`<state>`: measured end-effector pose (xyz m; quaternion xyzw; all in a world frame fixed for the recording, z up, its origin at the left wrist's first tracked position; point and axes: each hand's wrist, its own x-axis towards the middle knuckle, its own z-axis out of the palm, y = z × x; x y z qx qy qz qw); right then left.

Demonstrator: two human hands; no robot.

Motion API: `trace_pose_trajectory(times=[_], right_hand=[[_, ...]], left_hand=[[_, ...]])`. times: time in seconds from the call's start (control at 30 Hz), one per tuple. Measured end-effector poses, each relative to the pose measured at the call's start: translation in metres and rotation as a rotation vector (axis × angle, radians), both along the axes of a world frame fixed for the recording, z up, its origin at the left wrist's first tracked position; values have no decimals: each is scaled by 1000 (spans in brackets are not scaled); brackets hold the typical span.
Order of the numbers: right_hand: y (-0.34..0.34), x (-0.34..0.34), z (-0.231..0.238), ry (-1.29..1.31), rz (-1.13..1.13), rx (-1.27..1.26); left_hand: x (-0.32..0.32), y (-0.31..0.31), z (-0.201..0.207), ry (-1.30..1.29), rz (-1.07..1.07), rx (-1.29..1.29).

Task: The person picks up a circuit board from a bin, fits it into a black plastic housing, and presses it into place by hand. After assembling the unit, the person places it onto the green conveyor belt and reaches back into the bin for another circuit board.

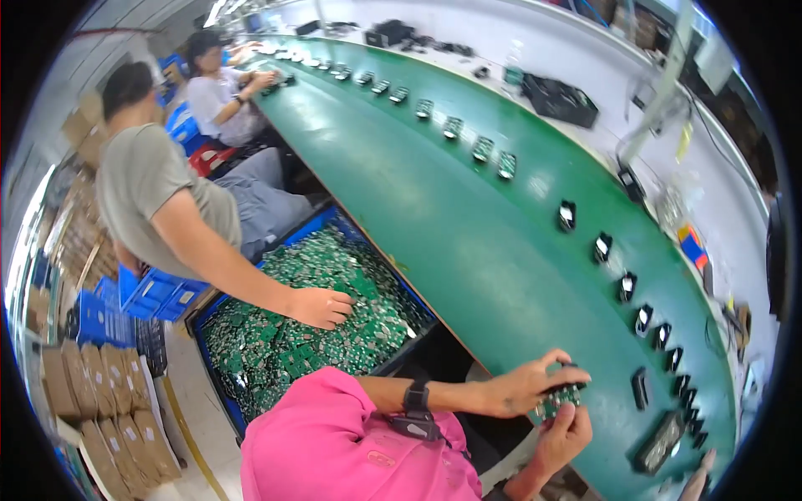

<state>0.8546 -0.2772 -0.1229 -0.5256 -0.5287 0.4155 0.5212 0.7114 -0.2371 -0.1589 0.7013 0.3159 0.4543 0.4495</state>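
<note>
Above the near edge of the green bench, my left hand and my right hand are closed on a small green circuit board. My left fingers hold it from above, while my right thumb and fingers pinch its lower edge. A dark part, perhaps a black housing, shows at the board's top under my left fingers; I cannot tell whether the two are joined. My left wrist wears a black band. To the right on the bench lie a slim black part and a dark oblong block with a greyish top.
A blue bin heaped with circuit boards stands left of me; a seated co-worker's hand reaches into it. Black housings and boards line the green bench. Someone's fingers show at lower right.
</note>
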Motion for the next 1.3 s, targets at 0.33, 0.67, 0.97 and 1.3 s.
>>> trace_pose_trajectory(times=[0.33, 0.67, 0.97, 1.3], right_hand=[[15, 5, 34, -380, 124, 20], [12, 0, 20, -288, -1, 22], [16, -9, 3, -179, -48, -27], [22, -17, -8, -323, 22, 62]], left_hand=[[-12, -8, 14, -297, 127, -137], [-27, -10, 38, -133, -17, -328], [-20, -5, 33, -171, 67, -507], [-24, 5, 32, -90, 41, -538]])
